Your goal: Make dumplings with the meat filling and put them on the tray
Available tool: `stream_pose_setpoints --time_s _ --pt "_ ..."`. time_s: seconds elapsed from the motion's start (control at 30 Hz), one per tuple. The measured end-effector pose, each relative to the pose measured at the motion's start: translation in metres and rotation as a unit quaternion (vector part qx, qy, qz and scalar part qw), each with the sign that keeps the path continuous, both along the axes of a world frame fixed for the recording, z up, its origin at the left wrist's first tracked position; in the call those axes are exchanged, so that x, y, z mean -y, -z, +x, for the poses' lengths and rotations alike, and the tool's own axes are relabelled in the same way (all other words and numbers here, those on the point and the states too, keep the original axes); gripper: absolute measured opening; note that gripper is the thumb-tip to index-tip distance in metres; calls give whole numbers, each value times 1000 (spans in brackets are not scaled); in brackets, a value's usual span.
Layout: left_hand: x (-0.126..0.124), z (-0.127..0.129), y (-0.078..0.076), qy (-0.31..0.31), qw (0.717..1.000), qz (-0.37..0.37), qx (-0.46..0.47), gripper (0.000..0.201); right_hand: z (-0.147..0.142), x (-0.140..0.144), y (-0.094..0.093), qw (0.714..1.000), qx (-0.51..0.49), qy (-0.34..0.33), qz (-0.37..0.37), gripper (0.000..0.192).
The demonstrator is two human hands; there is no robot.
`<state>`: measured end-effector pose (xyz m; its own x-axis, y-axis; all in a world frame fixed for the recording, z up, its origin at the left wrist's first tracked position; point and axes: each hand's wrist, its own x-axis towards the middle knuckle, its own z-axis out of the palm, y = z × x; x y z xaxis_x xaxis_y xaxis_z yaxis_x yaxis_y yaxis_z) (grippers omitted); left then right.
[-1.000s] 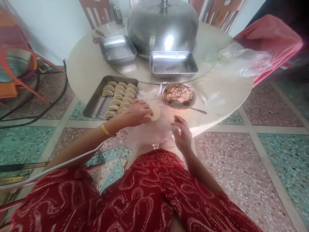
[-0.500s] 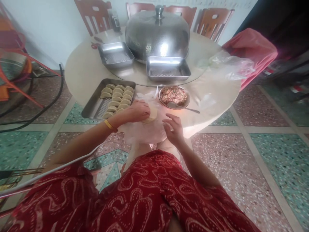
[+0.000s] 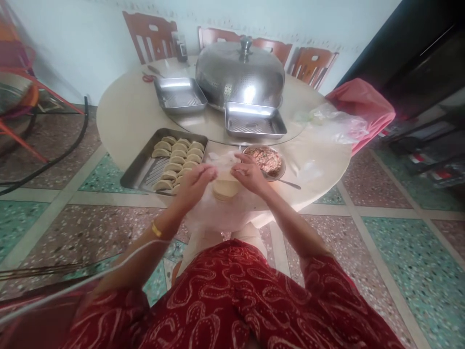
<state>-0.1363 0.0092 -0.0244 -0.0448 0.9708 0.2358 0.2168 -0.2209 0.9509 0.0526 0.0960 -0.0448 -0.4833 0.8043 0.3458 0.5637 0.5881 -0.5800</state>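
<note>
Close in front of me, my left hand (image 3: 199,182) and my right hand (image 3: 251,175) face each other with bent, closed fingers. A thin pale dumpling wrapper (image 3: 224,174) spans the gap between their fingertips, its edges blurred. Just below it lies a stack of round wrappers (image 3: 225,190) on a clear plastic sheet (image 3: 207,206). Left of my left hand is a metal tray (image 3: 135,175) with rows of folded dumplings (image 3: 177,160). Beside my right hand stands a bowl (image 3: 284,170) of minced filling (image 3: 264,159), with a spoon (image 3: 290,184) resting in it.
Two metal trays (image 3: 181,97) (image 3: 256,127) stand further back on the glass turntable, before a large domed metal lid (image 3: 240,72). A dark bottle (image 3: 181,51) and red-handled scissors (image 3: 148,77) are behind. At right, plastic bags (image 3: 337,123) lie near a pink-covered chair (image 3: 366,109).
My left hand has drawn back from the wrapper stack and turned. My right hand has come up and inward, and a wrapper now spans both hands. The view has tilted upward slightly.
</note>
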Motion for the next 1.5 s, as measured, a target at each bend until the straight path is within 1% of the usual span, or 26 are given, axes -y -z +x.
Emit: stream_pose_setpoints --time_s 0.03,0.07,0.1,0.13,0.17,0.2,0.23,0.27,0.33,0.43,0.53,0.6,0.67,0.73,0.8,0.87,0.97,1.03,1.1,1.17,1.23,1.3,1.4,1.5 --pt "8 8 4 -17 986 -59 153 27 -1 -7 -7 1000 1 -4 -13 9" --pt "14 17 7 -18 947 -137 289 25 -2 -12 -15 1000 3 -7 -23 8" --pt "18 26 8 -23 896 -213 389 24 -2 -17 -24 1000 5 -10 -29 9" --pt "19 34 8 -30 843 -277 461 26 -3 -20 -32 999 7 -14 -30 10" --pt "17 41 5 -36 794 -314 520 31 -4 -21 -39 999 7 -18 -26 10" --pt "13 46 2 -38 753 -336 564 37 -4 -21 -45 1000 8 -23 -17 12" --pt "7 49 -3 -32 723 -346 597 44 -4 -18 -50 1000 10 -28 -1 13" --pt "1 50 -8 -25 702 -346 623 50 -4 -13 -53 999 15 -34 22 13" --pt "-9 52 -17 -8 675 -333 659 55 -1 2 -54 995 31 -46 81 15" --pt "-14 57 -25 20 663 -291 689 50 7 35 -46 984 56 -49 163 19" --pt "-7 64 -25 90 670 -256 692 56 24 69 -37 976 43 -38 210 18" --pt "1 68 -24 135 674 -260 679 61 41 88 -35 974 6 -17 226 20" --pt "10 73 -24 157 672 -278 668 62 59 101 -35 972 -35 24 231 23" --pt "17 79 -25 176 669 -289 662 61 76 111 -32 971 -60 72 218 26" --pt "22 86 -25 198 673 -295 649 62 87 119 -26 974 -59 110 192 25" --pt "24 94 -24 213 685 -310 624 63 92 126 -16 977 -30 126 172 20" --pt "24 105 -17 216 715 -340 571 65 89 136 -3 978 13 125 165 13" --pt "23 112 -9 205 735 -347 545 65 84 141 4 976 31 131 169 13" --pt "23 119 -1 179 747 -349 537 61 79 143 8 973 45 145 175 12" --pt "24 125 6 152 750 -349 540 56 74 142 11 971 53 152 175 12" --pt "25 130 12 146 746 -350 548 53 69 140 12 973 45 152 170 12" --pt "26 132 14 147 732 -351 565 52 65 137 11 974 31 153 166 12" --pt "25 133 15 144 709 -356 592 51 62 133 8 976 25 156 151 14" --pt "23 131 15 146 694 -363 604 51 57 129 5 980 39 148 125 17"
